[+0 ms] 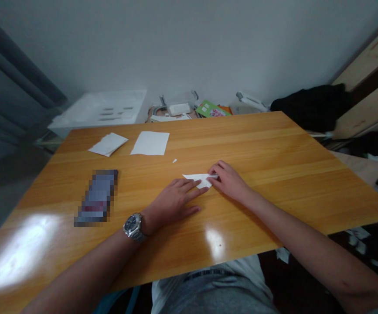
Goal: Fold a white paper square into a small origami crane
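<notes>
A small folded white paper (202, 178) lies on the wooden table, its top edge straight and its lower side narrowing. Stretched fingers of my left hand (178, 198) rest flat on the paper's left and lower part; a metal watch (133, 224) is on that wrist. At the right end of the paper, my right hand (229, 181) pinches the corner between thumb and curled fingers. A tiny white paper scrap (175, 161) lies just beyond the left hand.
A square white sheet (150, 143) and a stack of folded paper (108, 144) lie at the table's back left. A pixelated phone (97, 196) sits left. Behind the table (257, 144) are a white foam tray (110, 107), a green booklet (211, 110) and black cloth (311, 107).
</notes>
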A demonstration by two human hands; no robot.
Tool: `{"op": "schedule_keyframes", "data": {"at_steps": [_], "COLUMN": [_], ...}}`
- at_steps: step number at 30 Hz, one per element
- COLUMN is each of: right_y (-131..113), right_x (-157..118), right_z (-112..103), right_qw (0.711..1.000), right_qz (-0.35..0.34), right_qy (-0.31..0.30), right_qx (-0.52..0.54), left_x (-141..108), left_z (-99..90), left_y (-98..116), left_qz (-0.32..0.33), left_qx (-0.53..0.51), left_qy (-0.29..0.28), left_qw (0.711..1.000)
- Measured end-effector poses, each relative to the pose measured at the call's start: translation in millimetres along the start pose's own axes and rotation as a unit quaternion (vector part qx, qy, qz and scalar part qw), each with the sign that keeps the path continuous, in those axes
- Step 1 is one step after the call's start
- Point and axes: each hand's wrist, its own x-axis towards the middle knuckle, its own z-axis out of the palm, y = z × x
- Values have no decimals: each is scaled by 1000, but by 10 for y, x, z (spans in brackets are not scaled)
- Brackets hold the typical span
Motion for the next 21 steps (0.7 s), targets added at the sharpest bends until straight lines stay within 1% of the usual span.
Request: {"op": "schedule_keyframes", "data": {"at_steps": [10, 15, 21], "right_y": [-21, 1, 9], "right_x": [36, 44, 51], "right_z": [19, 42, 65], "right_qw": [1000, 999, 999], "right_qz": [20, 18, 14], "right_qy": [19, 25, 34], "right_qx": [-7, -12, -22], "left_x": [7, 18, 19], "left_z": [10, 5, 7], "left_y": [-14, -13, -21], "left_qz": [0, -7, -7], "left_qx": [-1, -10, -13], "left_qy": [2, -7, -3], "left_qw": [1000, 1000, 1000]}}
